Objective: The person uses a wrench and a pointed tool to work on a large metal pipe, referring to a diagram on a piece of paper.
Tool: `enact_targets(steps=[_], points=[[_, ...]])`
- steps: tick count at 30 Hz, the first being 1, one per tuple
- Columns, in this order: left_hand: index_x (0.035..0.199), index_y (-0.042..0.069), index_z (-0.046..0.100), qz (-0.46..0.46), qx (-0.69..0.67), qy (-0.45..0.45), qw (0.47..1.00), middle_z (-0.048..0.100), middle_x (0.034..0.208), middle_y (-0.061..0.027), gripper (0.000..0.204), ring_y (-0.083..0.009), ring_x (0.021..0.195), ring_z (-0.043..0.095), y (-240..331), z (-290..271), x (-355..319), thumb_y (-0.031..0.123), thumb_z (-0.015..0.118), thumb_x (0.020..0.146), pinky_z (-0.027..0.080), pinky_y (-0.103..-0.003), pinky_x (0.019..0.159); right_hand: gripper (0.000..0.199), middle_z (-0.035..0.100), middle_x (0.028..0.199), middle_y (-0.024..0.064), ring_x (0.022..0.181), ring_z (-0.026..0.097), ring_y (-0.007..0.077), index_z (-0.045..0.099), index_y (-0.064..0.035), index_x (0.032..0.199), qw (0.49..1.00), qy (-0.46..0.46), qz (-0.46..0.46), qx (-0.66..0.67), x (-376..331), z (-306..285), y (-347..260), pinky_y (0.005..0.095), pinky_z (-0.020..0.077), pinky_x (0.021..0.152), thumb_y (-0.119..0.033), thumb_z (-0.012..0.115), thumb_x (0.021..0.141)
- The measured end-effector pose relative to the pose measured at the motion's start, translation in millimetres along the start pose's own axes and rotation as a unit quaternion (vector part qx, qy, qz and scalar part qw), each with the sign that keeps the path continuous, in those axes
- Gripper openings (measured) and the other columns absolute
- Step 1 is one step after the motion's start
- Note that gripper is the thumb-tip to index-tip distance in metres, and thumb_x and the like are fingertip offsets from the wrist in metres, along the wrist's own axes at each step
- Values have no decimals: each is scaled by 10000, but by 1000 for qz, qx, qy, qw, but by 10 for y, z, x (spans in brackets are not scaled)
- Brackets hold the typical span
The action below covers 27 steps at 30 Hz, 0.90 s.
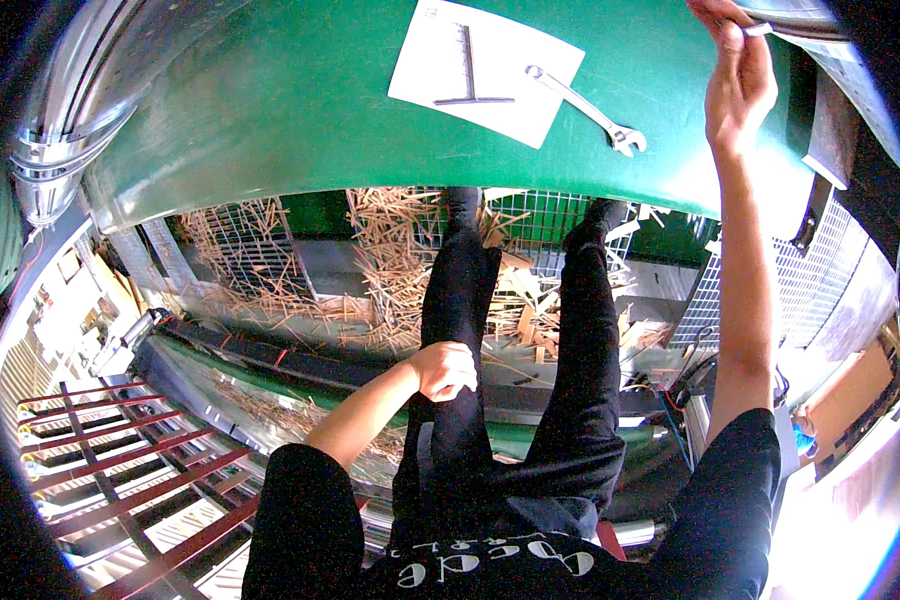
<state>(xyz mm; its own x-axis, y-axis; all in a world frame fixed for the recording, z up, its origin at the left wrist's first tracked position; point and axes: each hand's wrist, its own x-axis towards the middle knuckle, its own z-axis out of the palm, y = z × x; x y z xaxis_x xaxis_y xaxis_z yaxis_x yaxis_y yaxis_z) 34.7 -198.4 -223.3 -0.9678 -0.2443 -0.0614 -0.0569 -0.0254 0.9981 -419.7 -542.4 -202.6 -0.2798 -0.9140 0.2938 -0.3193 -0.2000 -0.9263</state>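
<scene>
Right hand [742, 85], cut off upper right, pinches one piece [758, 29] I cannot identify; left hand [444, 371], loosely fisted, hides palm.

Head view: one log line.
left hand: on leg | right hand: raised, at small pale piece | wrench: across paper and green surface

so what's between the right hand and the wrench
Just a stretch of the green surface shows between the right hand and the wrench in the head view.
</scene>
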Motion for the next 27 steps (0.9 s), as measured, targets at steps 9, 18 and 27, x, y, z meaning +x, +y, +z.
enact_targets(steps=[9,18,27], points=[[927,126,724,2,2,5,1000,720,940,-51,243,-260,892,685,-6,-10,0,96,599,720,531,-410,868,411,712,1137,134,1111,673,203,659,61,1203,996,84,-20,37,-183,258,-44,361,509,1052,-280,448,1116],[922,126,729,1,-2,4,1000,723,939,-53,238,-259,895,691,-1,-16,16,111,593,728,533,-412,868,387,683,1192,153,1111,672,247,632,82,1244,985,88,90,117,-11,345,-164,366,517,1040,-253,507,1097],[924,125,730,-1,0,3,1000,724,950,-56,243,-262,906,690,-2,1,11,118,585,729,532,-413,881,209,688,973,110,852,670,171,613,35,1137,993,-23,15,-115,166,281,-448,302,539,747,-119,486,1075]])
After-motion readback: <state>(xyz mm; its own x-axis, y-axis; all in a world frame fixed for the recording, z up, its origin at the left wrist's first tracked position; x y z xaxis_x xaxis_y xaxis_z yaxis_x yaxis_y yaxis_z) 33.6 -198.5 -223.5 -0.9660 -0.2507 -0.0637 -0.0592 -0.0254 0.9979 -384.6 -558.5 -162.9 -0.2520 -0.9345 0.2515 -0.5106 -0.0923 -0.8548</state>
